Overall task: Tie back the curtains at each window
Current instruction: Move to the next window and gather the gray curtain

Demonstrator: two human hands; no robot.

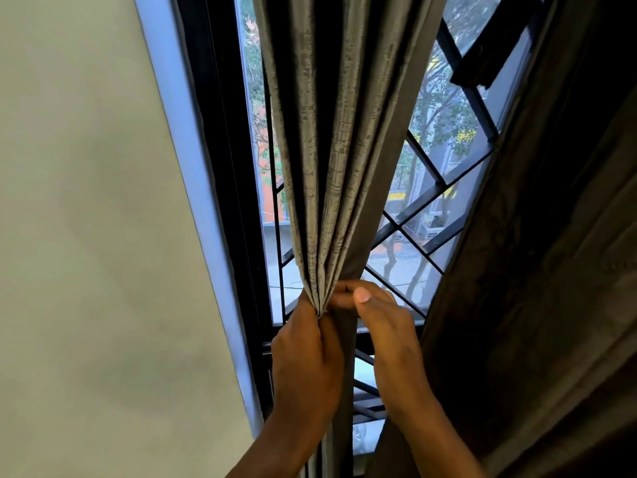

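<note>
At the far left we see a plain pale grey-green wall (86, 201), edged by a light bluish-white strip of window trim (193, 188) that slants down to the right. Next to it stands the black metal window frame (224, 160), and behind the glass runs a black metal grille of crossed diagonal bars (422, 198), with trees and a street showing outside.

In the middle hangs the grey textured fabric curtain (331, 139), gathered into tight vertical pleats that narrow to a bunch just above our hands. Our left hand (306, 367) grips that bunch from the left side, fingers curled round the folds and thumb pressed up along the pleat edges. Just right of it, touching the same bunch, our right hand (386, 326) wraps its fingers round the back of the cloth, the thumb raised in front with the nail facing us. Below the 2 hands the curtain drops on between the forearms.

At the right a second, dark brown curtain (537, 288) fills the frame in loose, shadowed folds, near the right forearm.
</note>
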